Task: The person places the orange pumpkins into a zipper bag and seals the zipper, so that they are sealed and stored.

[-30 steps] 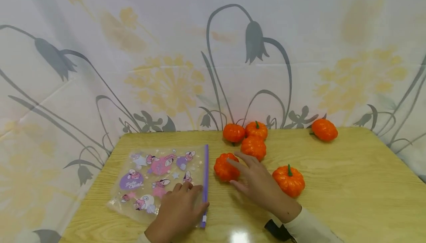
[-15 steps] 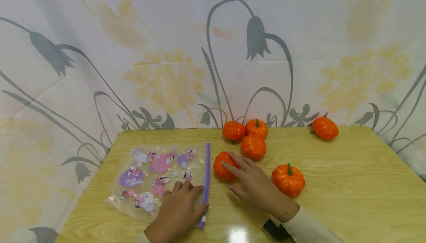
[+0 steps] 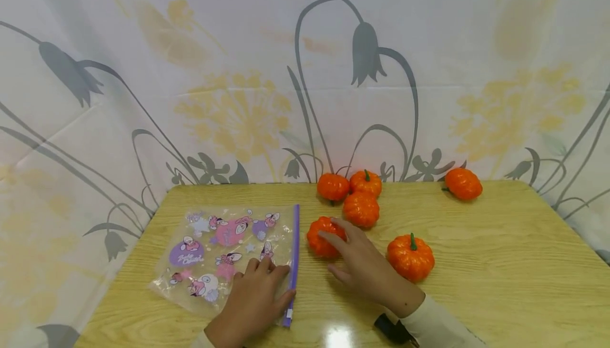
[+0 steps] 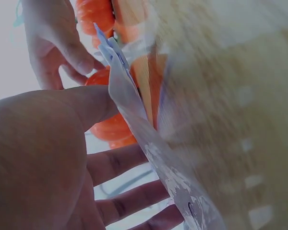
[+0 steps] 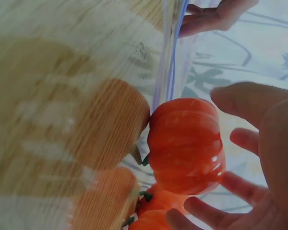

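Note:
In the head view my left hand rests on a clear zip bag lying flat, its fingers on the film and its thumb by the purple slider strip. The left wrist view shows those fingers fairly straight against the bag's edge. Just right of the strip sits a small orange toy pumpkin. My right hand reaches over it, fingers spread loosely above its right side. Seen from the right wrist, the pumpkin stands on the table in front of the relaxed fingers; whether a fingertip touches it, I cannot tell.
Behind the right hand, another pumpkin with a green stem stands upright. Three more pumpkins cluster at the back, the nearest touching its neighbours. One pumpkin lies at the back right. A floral cloth hangs behind the wooden table.
The head view has tilted slightly. Both hands stay almost in place, the right one still over the pumpkin and the left on the bag.

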Tool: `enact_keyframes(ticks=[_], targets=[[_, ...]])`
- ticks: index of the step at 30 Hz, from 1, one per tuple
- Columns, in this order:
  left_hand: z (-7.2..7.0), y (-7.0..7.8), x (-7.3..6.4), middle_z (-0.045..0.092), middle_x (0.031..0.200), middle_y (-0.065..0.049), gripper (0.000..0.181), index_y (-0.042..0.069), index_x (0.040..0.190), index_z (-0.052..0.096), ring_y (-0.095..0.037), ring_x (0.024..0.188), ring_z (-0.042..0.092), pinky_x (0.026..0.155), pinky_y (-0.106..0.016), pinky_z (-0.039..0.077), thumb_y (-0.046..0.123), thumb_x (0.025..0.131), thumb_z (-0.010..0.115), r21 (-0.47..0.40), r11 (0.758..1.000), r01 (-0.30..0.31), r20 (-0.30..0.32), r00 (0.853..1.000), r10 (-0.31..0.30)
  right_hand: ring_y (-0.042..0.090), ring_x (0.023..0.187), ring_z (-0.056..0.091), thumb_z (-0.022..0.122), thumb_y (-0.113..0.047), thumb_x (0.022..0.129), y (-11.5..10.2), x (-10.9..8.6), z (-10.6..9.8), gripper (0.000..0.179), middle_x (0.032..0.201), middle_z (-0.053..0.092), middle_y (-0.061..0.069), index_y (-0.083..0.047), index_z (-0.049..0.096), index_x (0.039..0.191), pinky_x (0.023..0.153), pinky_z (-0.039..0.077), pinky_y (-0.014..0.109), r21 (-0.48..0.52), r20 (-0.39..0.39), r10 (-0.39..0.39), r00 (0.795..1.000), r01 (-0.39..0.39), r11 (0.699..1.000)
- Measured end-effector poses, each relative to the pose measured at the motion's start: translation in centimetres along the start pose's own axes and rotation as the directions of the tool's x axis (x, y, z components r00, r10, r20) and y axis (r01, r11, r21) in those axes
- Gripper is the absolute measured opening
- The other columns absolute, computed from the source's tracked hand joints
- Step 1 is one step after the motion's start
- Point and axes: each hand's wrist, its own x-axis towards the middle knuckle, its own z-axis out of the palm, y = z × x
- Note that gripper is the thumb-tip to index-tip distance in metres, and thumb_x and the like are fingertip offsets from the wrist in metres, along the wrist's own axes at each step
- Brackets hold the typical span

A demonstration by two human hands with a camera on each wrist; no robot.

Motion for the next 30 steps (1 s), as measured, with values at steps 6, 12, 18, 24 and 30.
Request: enact_keyframes(ticks=[6,12,18,24,30], targets=[[-0.02,0.09,-0.08,0.062,0.113,-0.006,0.045,0.02,0.125,0.066,-0.026,0.102,0.053,0.068,-0.048,0.047,0.048,0.089,0.068,-0.003,1.0,-0.002,-0.008,1.0,0.002,0.035,0.117,0.06,0.081,-0.023,0.084,-0.19,0.21,-0.21,0.057,0.137,0.05,0.016,-0.018,0.058,0.136,0.085,0.059,0.045,-0.018,-0.065,0.1,0.993,-0.101,0.995],[-0.04,0.18,-0.12,0.061,0.114,-0.006,0.045,0.02,0.125,0.066,-0.026,0.102,0.052,0.069,-0.049,0.047,0.047,0.089,0.069,-0.004,1.0,0.004,-0.002,1.0,-0.004,0.027,0.098,0.062,0.082,-0.028,0.083,-0.1,0.25,-0.3,0.061,0.128,0.052,0.016,-0.022,0.059,0.139,0.064,0.054,0.027,-0.062,-0.072,0.165,0.984,-0.17,0.984],[-0.04,0.26,-0.12,0.06,0.113,-0.005,0.044,0.02,0.124,0.066,-0.025,0.101,0.052,0.068,-0.048,0.046,0.047,0.09,0.068,0.0,1.0,0.011,-0.005,1.0,-0.011,0.031,0.102,0.059,0.083,-0.039,0.081,-0.1,0.17,-0.32,0.067,0.129,0.053,0.017,-0.022,0.058,0.14,0.058,0.051,0.029,-0.119,-0.079,0.206,0.975,-0.214,0.969],[-0.06,0.37,-0.11,0.06,0.116,-0.005,0.047,0.021,0.126,0.066,-0.026,0.104,0.052,0.071,-0.05,0.046,0.051,0.09,0.066,-0.012,0.999,0.033,0.016,0.999,-0.033,0.038,0.119,0.06,0.084,-0.045,0.077,-0.14,0.11,-0.34,0.077,0.145,0.051,0.013,-0.014,0.053,0.141,0.077,0.059,0.051,-0.081,-0.079,0.237,0.968,-0.243,0.967],[0.0,0.39,0.07,0.058,0.114,-0.006,0.054,0.022,0.127,0.064,-0.027,0.105,0.051,0.073,-0.051,0.045,0.06,0.088,0.063,0.021,0.999,0.035,0.041,0.999,-0.036,0.037,0.112,0.066,0.082,-0.051,0.078,-0.01,0.09,-0.41,0.082,0.144,0.056,0.012,-0.011,0.049,0.142,0.076,0.059,0.052,-0.055,-0.063,0.287,0.956,-0.291,0.955]])
